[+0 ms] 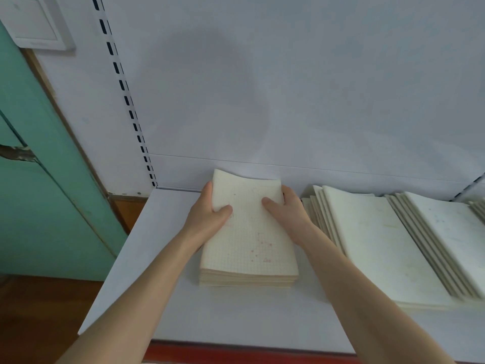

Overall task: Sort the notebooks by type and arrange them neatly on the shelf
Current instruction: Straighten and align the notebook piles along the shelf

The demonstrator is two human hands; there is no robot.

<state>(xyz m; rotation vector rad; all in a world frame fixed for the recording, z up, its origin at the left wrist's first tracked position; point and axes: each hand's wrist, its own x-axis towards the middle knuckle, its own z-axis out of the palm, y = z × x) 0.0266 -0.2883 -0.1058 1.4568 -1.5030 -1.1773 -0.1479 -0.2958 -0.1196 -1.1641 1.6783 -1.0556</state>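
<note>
Gripping the far end of the grid-ruled notebook stack (249, 248) from both sides: with the left hand (210, 214) curled round the left edge, thumb laid on the top cover; with the right hand (287, 210) curled round the right edge in the same way; holding nothing else. Lying toward the left end of the white shelf (157, 245), near the back panel (288, 101); near end flat, far end bowed upward in the grip; hard to tell how many of the top books are lifted. Just beside it on the right, fanned rows of plain notebooks (380, 245). Probably squaring this pile as its own type; next, likely: pressing the bowed end down, tapping the edges flush, keeping clear of the plain rows.
</note>
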